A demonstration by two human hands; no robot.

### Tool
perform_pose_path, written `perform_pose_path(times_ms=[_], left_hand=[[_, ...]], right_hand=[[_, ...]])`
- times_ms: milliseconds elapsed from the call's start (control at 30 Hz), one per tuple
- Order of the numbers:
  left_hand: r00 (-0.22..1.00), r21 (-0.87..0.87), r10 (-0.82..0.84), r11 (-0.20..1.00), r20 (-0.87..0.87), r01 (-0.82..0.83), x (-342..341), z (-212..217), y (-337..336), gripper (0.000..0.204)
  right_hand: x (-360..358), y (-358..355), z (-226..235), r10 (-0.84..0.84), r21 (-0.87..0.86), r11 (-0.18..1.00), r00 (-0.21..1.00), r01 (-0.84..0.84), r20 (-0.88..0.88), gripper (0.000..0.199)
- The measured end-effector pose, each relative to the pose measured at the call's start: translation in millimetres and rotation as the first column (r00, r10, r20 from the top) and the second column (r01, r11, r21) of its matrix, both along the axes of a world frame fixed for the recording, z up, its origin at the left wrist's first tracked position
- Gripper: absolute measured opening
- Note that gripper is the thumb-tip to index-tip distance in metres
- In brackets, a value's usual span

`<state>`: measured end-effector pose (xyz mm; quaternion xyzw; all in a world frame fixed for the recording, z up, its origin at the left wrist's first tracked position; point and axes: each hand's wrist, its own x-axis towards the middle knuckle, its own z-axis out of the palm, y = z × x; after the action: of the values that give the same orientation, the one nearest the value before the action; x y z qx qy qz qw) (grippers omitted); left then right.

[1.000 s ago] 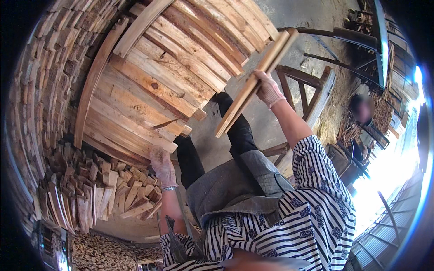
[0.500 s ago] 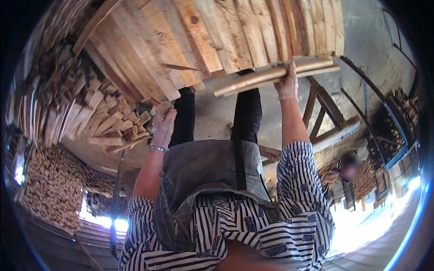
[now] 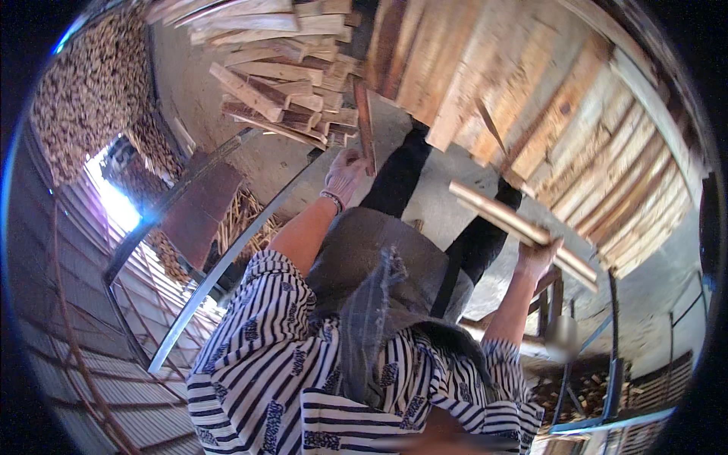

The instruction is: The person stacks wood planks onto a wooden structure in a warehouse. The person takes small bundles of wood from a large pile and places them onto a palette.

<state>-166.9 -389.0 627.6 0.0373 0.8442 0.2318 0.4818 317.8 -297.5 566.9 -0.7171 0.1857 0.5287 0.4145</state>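
My right hand, in a knitted glove, grips a pair of long pale wooden strips held together. The strips slant down to the right, close to the near edge of a broad stack of boards. My left hand, also gloved, is beside my left leg with its fingers closed at the lower end of a reddish-brown wooden strip. That strip stands out beyond the hand, next to a heap of short wood pieces. Part of the left fingers' grip is hard to make out.
A thin dark pointed piece sticks up over the board stack. At the far left rises a large wall of stacked wood. A metal bar slants past my left arm. Dark frames stand at the lower right.
The whole view has swung round toward the left. My left hand, empty-looking beside the heap before, now has the reddish-brown strip. My right hand still holds the pale strips, now tilted the other way.
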Motion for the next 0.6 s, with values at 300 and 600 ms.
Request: perform_pose_path(times_ms=[300, 600], left_hand=[[0.717, -0.205, 0.212, 0.87, -0.664, -0.448, -233, -34, -13, 0.102], [0.767, -0.394, 0.296, 0.72, -0.57, -0.571, -351, -61, 28, 0.122]], right_hand=[[-90, 94, 131, 0.501, -0.007, 0.864, 0.859, -0.503, 0.104, 0.056], [-250, 129, 146, 0.777, -0.14, 0.617, 0.571, -0.774, 0.265, 0.064]])
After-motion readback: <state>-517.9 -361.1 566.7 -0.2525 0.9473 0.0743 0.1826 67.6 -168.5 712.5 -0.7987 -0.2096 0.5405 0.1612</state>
